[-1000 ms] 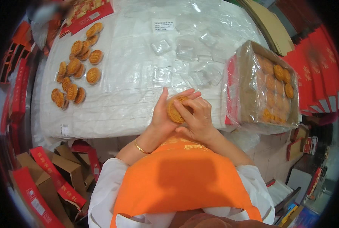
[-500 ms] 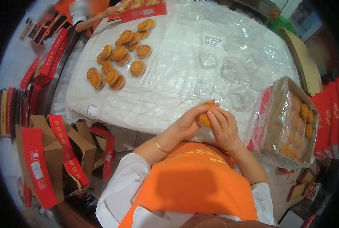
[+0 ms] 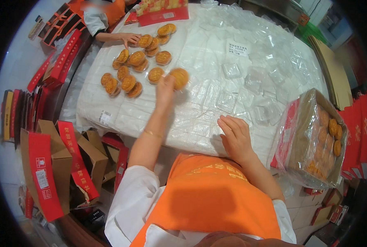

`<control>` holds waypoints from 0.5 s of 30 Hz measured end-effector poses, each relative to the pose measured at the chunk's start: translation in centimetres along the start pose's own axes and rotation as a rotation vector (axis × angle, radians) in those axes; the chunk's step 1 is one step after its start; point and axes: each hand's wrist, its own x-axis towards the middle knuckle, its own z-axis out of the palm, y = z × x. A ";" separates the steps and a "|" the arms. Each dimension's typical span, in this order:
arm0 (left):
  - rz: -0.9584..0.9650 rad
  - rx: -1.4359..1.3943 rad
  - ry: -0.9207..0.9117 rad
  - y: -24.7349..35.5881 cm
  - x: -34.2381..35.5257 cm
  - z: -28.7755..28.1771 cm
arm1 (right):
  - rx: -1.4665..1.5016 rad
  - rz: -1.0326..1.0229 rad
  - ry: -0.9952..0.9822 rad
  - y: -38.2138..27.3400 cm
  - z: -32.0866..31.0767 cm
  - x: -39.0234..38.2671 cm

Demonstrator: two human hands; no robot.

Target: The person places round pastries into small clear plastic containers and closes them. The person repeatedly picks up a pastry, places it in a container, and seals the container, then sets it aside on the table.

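Note:
My left hand [image 3: 165, 92], smeared by motion, holds a round golden mooncake [image 3: 179, 78] out over the white sheet-covered table [image 3: 191, 115], beside several mooncakes in clear trays [image 3: 155, 75] on the left. My right hand [image 3: 235, 133] is open near the table's front edge, its fingers loosely curved and holding nothing. Transparent trays [image 3: 232, 70] lie scattered beyond it. An open cardboard box [image 3: 294, 160] lined with plastic stands at the right and holds mooncakes [image 3: 337, 148].
A co-worker's hand [image 3: 130, 39] reaches among the mooncakes at the back left, near a red box [image 3: 163, 17]. Red-banded cartons [image 3: 43, 177] crowd the floor at the left. Red bags [image 3: 354, 136] and cardboard sheets [image 3: 330, 72] line the right side.
My left hand has left my right and moved forward and left with the mooncake. My right hand has opened. The co-worker's hand has come down to the mooncakes.

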 end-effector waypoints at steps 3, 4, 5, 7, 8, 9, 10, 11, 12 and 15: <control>0.100 0.286 0.149 -0.8 9.9 -6.7 | 0.044 0.038 0.000 -0.8 -1.1 -0.5; 0.121 0.296 0.209 -0.8 12.1 -7.3 | 0.048 0.062 -0.010 -0.9 -1.5 -0.9; 0.126 0.338 0.221 -1.1 13.5 -7.5 | 0.050 0.091 -0.018 -0.9 -1.8 -1.4; 0.075 0.401 0.259 -1.2 15.5 -8.9 | 0.071 0.123 -0.031 -1.0 -2.2 -2.3; 0.004 0.416 0.249 -0.9 16.0 -7.9 | 0.064 0.156 -0.039 -0.9 -2.2 -3.1; -0.043 0.318 0.241 -1.0 16.2 -6.8 | 0.059 0.187 -0.048 -0.9 -2.3 -3.7; -0.091 0.222 0.233 -1.0 16.2 -5.8 | 0.054 0.211 -0.054 -0.8 -2.3 -4.2; -0.140 0.127 0.238 -0.7 15.8 -5.3 | 0.059 0.228 -0.064 -0.8 -2.4 -4.8; -0.126 0.137 0.229 -1.1 16.3 -5.2 | 0.063 0.245 -0.073 -0.8 -2.4 -5.2; -0.063 0.198 0.246 -2.0 18.6 -6.4 | 0.094 0.285 -0.084 -1.0 -2.6 -5.9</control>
